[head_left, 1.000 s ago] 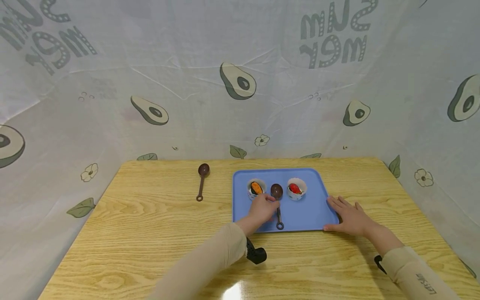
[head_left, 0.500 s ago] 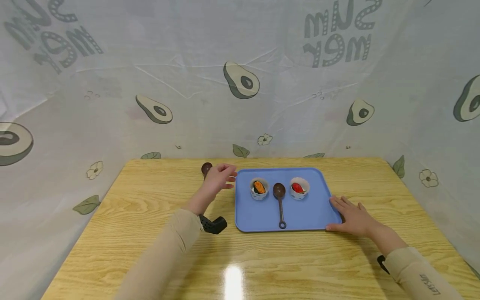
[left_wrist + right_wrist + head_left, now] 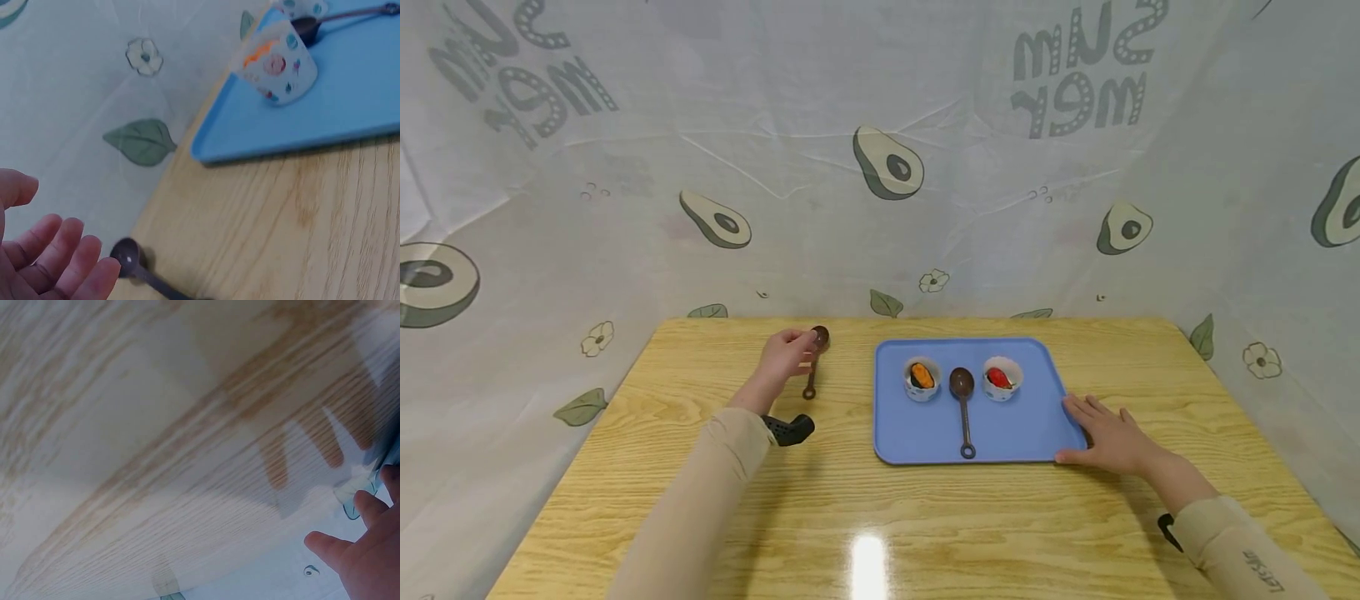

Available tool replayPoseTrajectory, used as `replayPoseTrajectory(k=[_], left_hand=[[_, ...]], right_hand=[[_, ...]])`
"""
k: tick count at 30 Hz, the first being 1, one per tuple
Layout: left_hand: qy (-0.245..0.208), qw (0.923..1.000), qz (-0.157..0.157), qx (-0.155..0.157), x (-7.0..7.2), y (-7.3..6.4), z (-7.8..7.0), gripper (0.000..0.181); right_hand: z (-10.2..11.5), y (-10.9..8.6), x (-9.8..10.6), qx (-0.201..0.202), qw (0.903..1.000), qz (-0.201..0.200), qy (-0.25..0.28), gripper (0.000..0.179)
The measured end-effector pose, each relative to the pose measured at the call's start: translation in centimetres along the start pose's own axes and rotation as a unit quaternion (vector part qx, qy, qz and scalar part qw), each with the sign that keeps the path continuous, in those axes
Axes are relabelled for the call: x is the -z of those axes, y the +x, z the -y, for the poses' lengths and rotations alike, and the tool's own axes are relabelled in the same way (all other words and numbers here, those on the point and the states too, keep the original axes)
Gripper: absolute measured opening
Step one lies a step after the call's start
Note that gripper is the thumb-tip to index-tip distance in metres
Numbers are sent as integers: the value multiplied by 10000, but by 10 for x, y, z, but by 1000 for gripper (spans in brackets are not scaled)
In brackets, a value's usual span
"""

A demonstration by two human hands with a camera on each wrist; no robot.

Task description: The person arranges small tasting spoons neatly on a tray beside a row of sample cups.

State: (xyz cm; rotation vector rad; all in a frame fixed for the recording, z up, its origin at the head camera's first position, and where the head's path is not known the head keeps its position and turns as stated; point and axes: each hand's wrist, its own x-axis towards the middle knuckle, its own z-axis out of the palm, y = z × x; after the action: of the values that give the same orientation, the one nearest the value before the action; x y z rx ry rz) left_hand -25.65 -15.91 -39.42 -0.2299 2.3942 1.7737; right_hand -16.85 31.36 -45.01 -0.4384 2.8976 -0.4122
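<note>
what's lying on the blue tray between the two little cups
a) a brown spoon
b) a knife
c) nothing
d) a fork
a: in the head view a brown spoon lies on the blue tray, its bowl between the cup with orange food and the cup with red food, handle pointing toward the person.

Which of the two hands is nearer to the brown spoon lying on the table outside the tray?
Left. The left hand is right at the brown spoon, by its bowl. The right hand rests far away, at the blue tray's right edge.
</note>
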Motion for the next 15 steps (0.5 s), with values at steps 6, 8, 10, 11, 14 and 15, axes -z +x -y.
replayPoseTrajectory(k=[6,8,10,11,14,15], left_hand=[[223,9994,-80,236,4,10,11,48],[265,9991,-107,304,5,13,15,48],[302,9988,-137,366,6,15,19,47],[317,9986,-161,398,6,16,21,47],[442,9979,-182,444,7,19,26,48],[458,9976,-201,476,7,21,29,47]], right_hand=[[-3,0,-1,-4,10000,-10,49,100],[-4,1,-2,-2,10000,-16,58,100],[-4,1,-2,-1,10000,-15,43,100],[-5,1,-3,-6,10000,-12,43,100],[-4,1,-3,11,10000,-19,20,99],[-4,1,-2,9,10000,-15,23,99]])
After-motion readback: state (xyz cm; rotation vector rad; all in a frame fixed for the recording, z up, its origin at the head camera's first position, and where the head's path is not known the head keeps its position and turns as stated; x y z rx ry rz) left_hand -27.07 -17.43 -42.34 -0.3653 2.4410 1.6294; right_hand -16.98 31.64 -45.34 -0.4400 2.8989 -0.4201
